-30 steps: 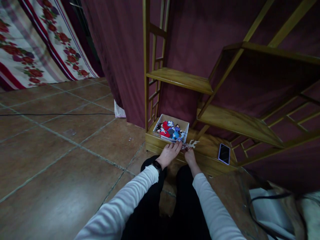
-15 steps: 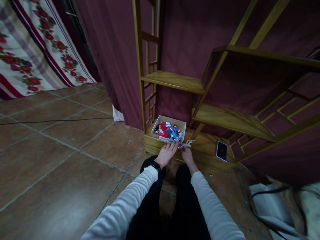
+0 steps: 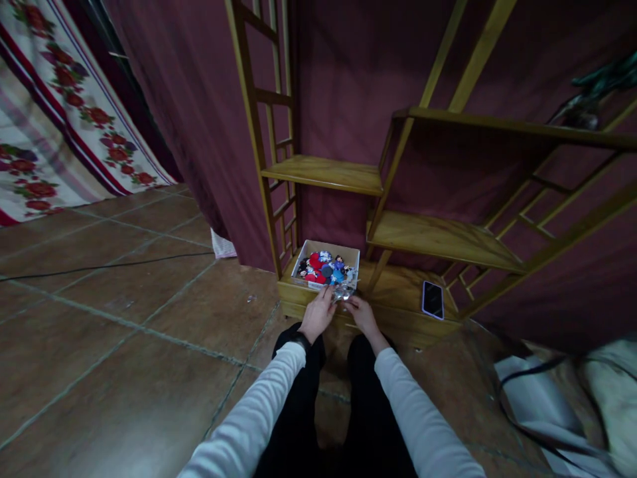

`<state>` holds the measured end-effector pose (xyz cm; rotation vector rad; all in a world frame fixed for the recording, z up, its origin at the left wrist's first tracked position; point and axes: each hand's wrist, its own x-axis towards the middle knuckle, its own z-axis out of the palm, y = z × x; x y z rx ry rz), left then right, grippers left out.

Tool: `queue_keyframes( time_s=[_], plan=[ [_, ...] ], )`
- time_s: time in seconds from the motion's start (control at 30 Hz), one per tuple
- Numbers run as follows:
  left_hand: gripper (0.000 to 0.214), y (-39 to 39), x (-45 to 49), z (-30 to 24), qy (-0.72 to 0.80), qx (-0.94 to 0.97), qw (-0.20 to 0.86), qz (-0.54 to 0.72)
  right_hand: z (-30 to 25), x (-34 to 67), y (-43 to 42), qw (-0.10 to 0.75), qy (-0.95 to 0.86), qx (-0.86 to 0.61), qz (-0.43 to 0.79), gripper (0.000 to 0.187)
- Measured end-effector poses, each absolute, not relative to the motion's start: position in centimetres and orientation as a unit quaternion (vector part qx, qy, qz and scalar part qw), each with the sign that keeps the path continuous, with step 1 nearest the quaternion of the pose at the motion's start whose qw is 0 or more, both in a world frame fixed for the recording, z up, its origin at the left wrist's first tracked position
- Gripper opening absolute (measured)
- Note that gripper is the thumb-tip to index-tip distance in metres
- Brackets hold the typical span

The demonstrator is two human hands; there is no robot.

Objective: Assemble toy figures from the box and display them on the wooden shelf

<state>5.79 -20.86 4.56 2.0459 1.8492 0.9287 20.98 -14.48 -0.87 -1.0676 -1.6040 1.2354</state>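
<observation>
A shallow white box (image 3: 350, 254) stands on the low wooden base, filled with several small red, blue, black and white items (image 3: 326, 269) that look like little figures. Just in front of it, a shiny, clear plastic packet (image 3: 342, 292) is held between both hands; what it contains is too small to make out. The fingers of my left hand (image 3: 317, 316) are closed on the packet's left side, close to the box's front edge. My right hand (image 3: 363, 316) pinches it from the right.
The wooden shelf unit (image 3: 323, 171) rises behind the box, with a maroon curtain (image 3: 343, 79) at its back. A phone (image 3: 432, 300) lies on the base at right. A black cable (image 3: 109, 265) crosses the tiled floor. Bags (image 3: 537, 392) sit at lower right.
The packet has moved left, in front of the box, and my right hand has come closer to my left. A pale, branching piece seen by the right hand no longer shows. The view has shifted.
</observation>
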Motion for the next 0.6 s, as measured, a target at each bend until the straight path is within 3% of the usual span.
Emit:
queue_keyframes(
  time_s=[0.3,0.6],
  plan=[
    [0.031,-18.6,4.6,2.7,0.610,0.574,0.269,0.476,-0.4,20.3,-15.2,0.395,-0.682,-0.435,0.435,0.019],
    [0.040,-18.3,4.7,2.7,0.554,0.421,0.452,0.558,-0.1,20.2,-14.9,0.409,-0.669,-0.432,0.445,0.021]
  ],
)
